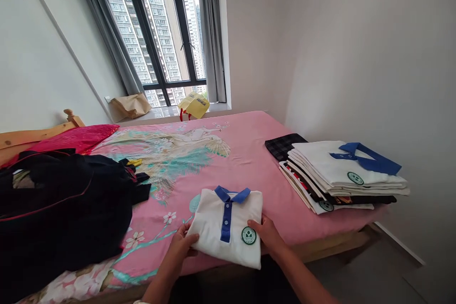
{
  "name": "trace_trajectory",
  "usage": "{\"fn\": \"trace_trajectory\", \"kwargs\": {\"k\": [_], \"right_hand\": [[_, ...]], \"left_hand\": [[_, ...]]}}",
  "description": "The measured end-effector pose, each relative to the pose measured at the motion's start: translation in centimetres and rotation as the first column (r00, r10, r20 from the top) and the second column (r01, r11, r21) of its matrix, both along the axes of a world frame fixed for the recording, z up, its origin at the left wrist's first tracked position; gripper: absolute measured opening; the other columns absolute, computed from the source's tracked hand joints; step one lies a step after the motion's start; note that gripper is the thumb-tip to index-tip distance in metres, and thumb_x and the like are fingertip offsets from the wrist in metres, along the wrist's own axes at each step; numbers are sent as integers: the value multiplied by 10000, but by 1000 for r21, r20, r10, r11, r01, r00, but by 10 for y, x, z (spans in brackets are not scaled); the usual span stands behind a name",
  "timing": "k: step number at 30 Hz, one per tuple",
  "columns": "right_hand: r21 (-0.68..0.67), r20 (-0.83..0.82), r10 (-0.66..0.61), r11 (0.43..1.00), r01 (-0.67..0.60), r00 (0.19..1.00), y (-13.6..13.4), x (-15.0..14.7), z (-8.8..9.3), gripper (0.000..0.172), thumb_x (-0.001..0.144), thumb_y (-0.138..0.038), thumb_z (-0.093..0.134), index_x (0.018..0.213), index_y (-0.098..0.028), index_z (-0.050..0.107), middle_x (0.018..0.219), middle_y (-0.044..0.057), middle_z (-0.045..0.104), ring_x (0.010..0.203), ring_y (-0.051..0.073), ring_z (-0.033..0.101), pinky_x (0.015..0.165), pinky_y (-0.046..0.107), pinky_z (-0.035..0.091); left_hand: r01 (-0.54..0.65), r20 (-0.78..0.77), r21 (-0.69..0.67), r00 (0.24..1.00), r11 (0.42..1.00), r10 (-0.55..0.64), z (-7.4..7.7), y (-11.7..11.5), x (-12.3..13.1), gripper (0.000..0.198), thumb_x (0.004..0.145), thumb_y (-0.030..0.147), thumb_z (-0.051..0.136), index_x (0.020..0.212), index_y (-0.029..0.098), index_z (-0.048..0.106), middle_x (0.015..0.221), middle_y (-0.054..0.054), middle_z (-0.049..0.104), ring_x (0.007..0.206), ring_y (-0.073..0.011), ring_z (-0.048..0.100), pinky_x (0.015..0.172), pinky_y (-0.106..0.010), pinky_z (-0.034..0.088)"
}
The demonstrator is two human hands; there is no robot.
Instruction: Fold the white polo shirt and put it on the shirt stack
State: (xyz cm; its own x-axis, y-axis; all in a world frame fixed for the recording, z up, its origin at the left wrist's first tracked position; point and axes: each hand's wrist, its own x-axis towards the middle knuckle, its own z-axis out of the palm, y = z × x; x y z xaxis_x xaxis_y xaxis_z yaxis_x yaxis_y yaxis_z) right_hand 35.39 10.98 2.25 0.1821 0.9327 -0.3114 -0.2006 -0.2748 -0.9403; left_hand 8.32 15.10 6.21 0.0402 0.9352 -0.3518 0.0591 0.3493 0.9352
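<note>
A folded white polo shirt (213, 228) with a blue collar, a blue button strip and a round green badge is held at the near edge of the bed. My left hand (183, 241) grips its left side, thumb on top and fingers underneath. On the opposite side my right hand (268, 233) pinches the shirt beside the badge, with its fingers hidden below the cloth. The shirt's lower edge reaches past the mattress edge, its collar pointing away from me.
To the right on the bed stands a stack of folded clothes (320, 164), with a dark checked cloth (281, 145) behind it. Dark clothing (78, 199) lies heaped at left near a red pillow (78, 137). A paper bag (131, 104) and a yellow bag (194, 104) sit by the window.
</note>
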Motion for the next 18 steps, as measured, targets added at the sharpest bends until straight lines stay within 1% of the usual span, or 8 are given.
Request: {"fn": "trace_trajectory", "kwargs": {"k": [2,4,7,9,11,13,16,18], "right_hand": [[-24,10,57,998,-56,998,-24,-12,-2,518,656,-511,656,996,-132,561,866,110,669,647,197,635,428,248,482],[-73,11,144,987,-143,989,-46,-21,-6,563,666,-563,632,1039,-150,544,939,120,648,599,170,604,342,224,433],[-116,-3,127,985,-127,992,-63,-24,-12,634,662,-579,619,1153,-203,480,1093,120,604,689,177,606,336,220,446],[-113,54,52,993,-45,997,-62,-19,-16,687,648,-588,612,1186,-195,445,1108,134,598,780,216,611,347,230,452],[-74,163,-4,997,17,987,-52,-13,-19,716,644,-591,607,1199,-172,434,1110,151,596,851,249,611,376,246,461],[-28,273,-37,999,47,961,-38,-8,-21,700,648,-569,622,1195,-166,452,1125,150,594,907,255,611,460,255,488],[-19,368,-7,1000,15,930,-12,-3,-17,612,623,-498,687,1114,-166,533,1070,121,628,944,241,610,624,262,503],[-29,382,57,998,-50,923,6,-1,-11,530,580,-441,733,1006,-161,590,972,93,659,903,229,615,667,265,492]], "left_hand": [[44,-161,92,987,995,-29,17,19,-17,308,577,244,586,880,203,543,630,38,562,471,-125,516,420,-231,397],[54,-410,156,912,986,15,24,37,-40,340,568,209,566,908,201,557,676,9,598,536,-171,567,478,-281,447],[64,-738,333,639,941,218,16,47,-67,386,551,170,586,936,194,582,902,-82,663,892,-309,622,784,-452,490],[147,-778,488,519,860,354,4,39,-67,375,615,232,600,988,199,583,1081,-112,641,1110,-339,538,967,-500,394],[270,-764,571,520,775,382,-7,18,-49,407,716,350,566,1096,204,564,1237,-115,578,1226,-313,460,1051,-479,327],[435,-792,552,541,712,283,-14,-7,-15,538,755,445,543,1232,199,510,1387,-117,460,1320,-287,361,1097,-455,271],[668,-886,381,460,639,48,-25,-40,45,911,611,516,676,1401,207,343,1517,-126,240,1401,-322,173,1127,-522,136],[686,-914,302,406,662,-4,-34,-51,77,1051,519,500,731,1422,171,306,1517,-170,199,1399,-359,146,1109,-584,59]]}}
